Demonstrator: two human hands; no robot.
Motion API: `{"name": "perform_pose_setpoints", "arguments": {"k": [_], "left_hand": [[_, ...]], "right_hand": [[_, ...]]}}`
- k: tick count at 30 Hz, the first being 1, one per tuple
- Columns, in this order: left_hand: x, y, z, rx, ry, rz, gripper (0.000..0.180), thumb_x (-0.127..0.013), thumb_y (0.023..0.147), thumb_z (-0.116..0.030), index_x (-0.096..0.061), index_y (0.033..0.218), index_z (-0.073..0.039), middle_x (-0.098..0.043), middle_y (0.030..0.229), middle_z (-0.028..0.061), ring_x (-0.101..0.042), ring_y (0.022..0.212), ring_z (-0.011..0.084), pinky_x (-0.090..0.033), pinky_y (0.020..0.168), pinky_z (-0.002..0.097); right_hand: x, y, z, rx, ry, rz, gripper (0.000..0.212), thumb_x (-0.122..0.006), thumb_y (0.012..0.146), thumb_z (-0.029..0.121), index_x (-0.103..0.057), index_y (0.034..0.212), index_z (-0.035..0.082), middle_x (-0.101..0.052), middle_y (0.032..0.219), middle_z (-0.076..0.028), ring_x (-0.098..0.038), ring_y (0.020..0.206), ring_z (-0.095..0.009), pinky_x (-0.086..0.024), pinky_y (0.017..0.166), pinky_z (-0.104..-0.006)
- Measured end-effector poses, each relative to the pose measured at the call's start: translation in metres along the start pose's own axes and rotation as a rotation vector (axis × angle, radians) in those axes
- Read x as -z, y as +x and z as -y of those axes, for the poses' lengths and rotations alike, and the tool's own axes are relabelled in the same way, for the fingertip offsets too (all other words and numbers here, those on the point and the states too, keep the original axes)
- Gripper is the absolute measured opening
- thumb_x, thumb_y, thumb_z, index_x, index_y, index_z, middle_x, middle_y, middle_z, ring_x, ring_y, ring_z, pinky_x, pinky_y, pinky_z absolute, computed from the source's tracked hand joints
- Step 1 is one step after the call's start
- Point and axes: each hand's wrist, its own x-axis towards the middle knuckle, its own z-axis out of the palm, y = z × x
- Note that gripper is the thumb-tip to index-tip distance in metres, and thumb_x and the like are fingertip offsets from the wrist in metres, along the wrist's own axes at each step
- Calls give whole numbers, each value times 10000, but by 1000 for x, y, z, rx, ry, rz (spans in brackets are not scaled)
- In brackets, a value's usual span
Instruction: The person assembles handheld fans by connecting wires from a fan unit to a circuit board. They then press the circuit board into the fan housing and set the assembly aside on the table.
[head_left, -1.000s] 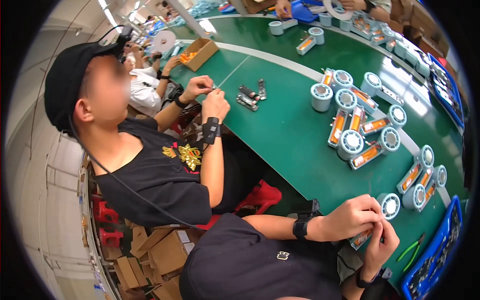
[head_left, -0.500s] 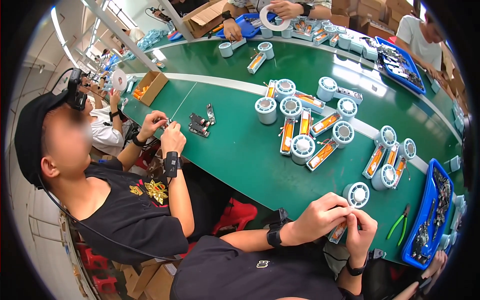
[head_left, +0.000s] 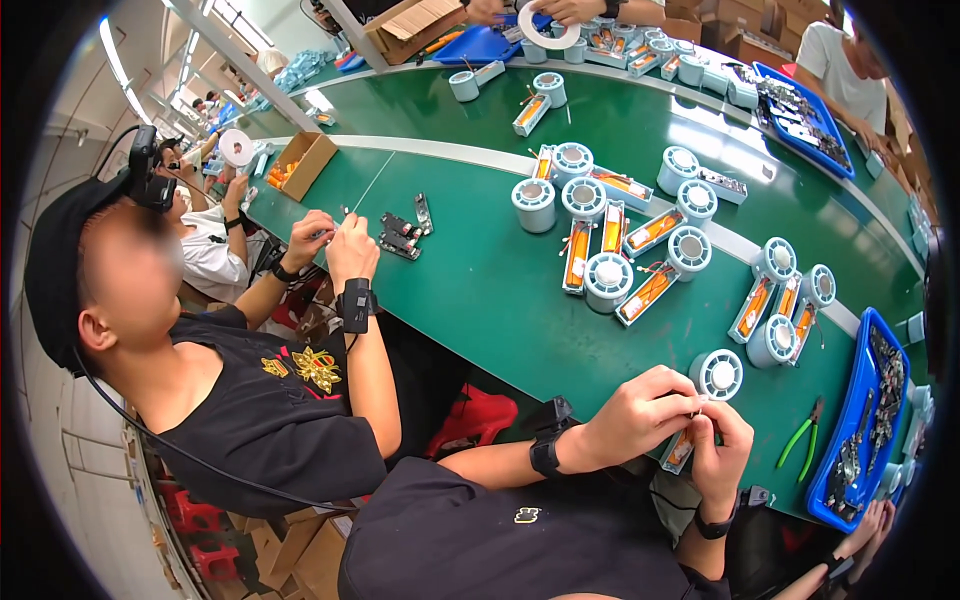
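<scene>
My left hand (head_left: 640, 418) and my right hand (head_left: 722, 462) meet at the near edge of the green table, fingertips pinched together. Between them shows a whitish bit too small to name. Just beyond my fingers stands a light-blue round fan head (head_left: 717, 374) with a white centre. Its handle housing (head_left: 679, 452), orange inside, shows partly below my left fingers; my hands cover the rest. Green-handled cutters (head_left: 800, 440) lie to the right of my right hand.
Several light-blue fan units (head_left: 608, 280) with orange-filled handles lie mid-table. A blue tray (head_left: 848, 500) of dark parts sits at the right edge. At left, a co-worker's hands (head_left: 345, 245) work beside small circuit boards (head_left: 402, 238). Across stand another blue tray (head_left: 846, 172) and more people.
My hands stay pinched together in nearly the same place. Across the table, a co-worker's hand has drawn back from a fan unit. The whole view has shifted slightly.
</scene>
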Motion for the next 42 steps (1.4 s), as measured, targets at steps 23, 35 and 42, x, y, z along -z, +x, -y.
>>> {"name": "perform_pose_setpoints", "arguments": {"k": [23, 35, 42], "left_hand": [[9, 12, 15, 138, -97, 160, 464, -896, 671, 54, -761, 1105, -36, -702, 1038, 102, -714, 912, 221, -619, 758, 318], [7, 6, 10, 79, -105, 74, 399, -864, 721, -11, -753, 1103, -38, -689, 1047, 92, -687, 938, 265, -582, 788, 346], [8, 10, 14, -50, -128, 83, 345, -844, 732, -4, -729, 1057, -32, -681, 1052, 85, -665, 926, 265, -561, 786, 364]], "right_hand": [[10, 28, -13, 385, -213, 32, 200, -708, 773, -94, -708, 952, -5, -694, 808, -125, -678, 637, -273, -504, 541, -346], [13, 16, -12, 463, -271, 50, 220, -692, 791, -83, -730, 1002, -34, -679, 826, -145, -655, 665, -291, -484, 577, -359], [6, 21, -7, 447, -277, 30, 182, -691, 805, -87, -716, 982, -53, -672, 850, -159, -644, 636, -289, -475, 548, -354]]}}
